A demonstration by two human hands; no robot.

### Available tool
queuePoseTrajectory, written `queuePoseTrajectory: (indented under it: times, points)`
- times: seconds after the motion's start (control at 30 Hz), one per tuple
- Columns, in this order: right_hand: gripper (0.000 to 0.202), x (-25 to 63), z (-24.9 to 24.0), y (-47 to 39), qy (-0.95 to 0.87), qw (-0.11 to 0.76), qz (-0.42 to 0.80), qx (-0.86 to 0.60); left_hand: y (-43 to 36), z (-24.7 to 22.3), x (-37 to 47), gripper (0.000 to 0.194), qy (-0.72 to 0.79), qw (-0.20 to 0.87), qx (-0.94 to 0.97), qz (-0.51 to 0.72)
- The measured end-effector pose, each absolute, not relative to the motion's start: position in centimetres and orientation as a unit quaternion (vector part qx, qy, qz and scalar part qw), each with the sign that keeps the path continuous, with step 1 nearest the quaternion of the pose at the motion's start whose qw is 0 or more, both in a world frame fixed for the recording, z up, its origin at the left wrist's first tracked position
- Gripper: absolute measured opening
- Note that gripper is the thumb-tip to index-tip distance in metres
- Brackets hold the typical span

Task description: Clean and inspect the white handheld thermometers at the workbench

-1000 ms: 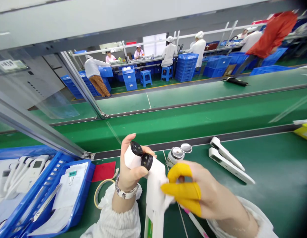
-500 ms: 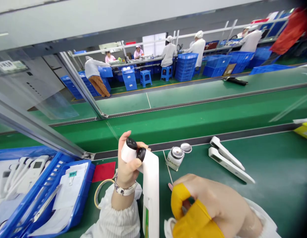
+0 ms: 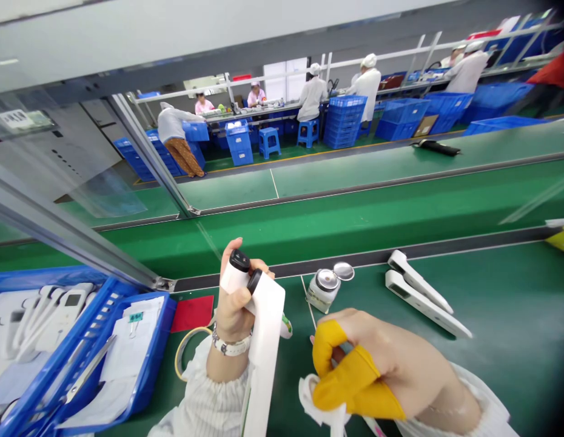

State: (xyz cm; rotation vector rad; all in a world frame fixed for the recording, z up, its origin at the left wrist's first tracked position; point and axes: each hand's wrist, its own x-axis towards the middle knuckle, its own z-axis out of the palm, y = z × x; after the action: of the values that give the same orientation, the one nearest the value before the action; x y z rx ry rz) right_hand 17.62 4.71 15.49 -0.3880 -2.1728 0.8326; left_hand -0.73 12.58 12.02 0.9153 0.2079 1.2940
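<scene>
My left hand point(image 3: 236, 309), with a white-strapped watch at the wrist, is closed around two white handheld devices with round black ends. The longer white device point(image 3: 266, 340) slants down toward the bottom edge; of the shorter device point(image 3: 234, 278), mostly the top shows above my fingers. My right hand point(image 3: 377, 364) wears yellow finger covers and pinches a crumpled white cloth point(image 3: 316, 400) low in the view, apart from the devices. Between and beyond the hands stands a small dispenser bottle point(image 3: 324, 290) with its metal lid flipped up.
Two more white devices point(image 3: 425, 300) lie on the green bench at right. At left are blue trays point(image 3: 148, 388) with devices and papers, a red card point(image 3: 193, 314) and a tape roll point(image 3: 179, 358). A metal frame post point(image 3: 145, 152) rises ahead. Co-workers sit and stand beyond.
The longer device in my left hand has tilted, its lower end swinging left. My right hand has shifted slightly up, and more of the white cloth shows.
</scene>
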Motion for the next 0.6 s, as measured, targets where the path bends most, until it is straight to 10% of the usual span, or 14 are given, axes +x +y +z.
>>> queuePoseTrajectory:
  times: [0.6]
  points:
    - [0.028,18.1,14.1,5.2,-0.862,0.328,0.018,-0.386,11.5,12.6,-0.3,0.079,0.212,0.557,0.623,0.507]
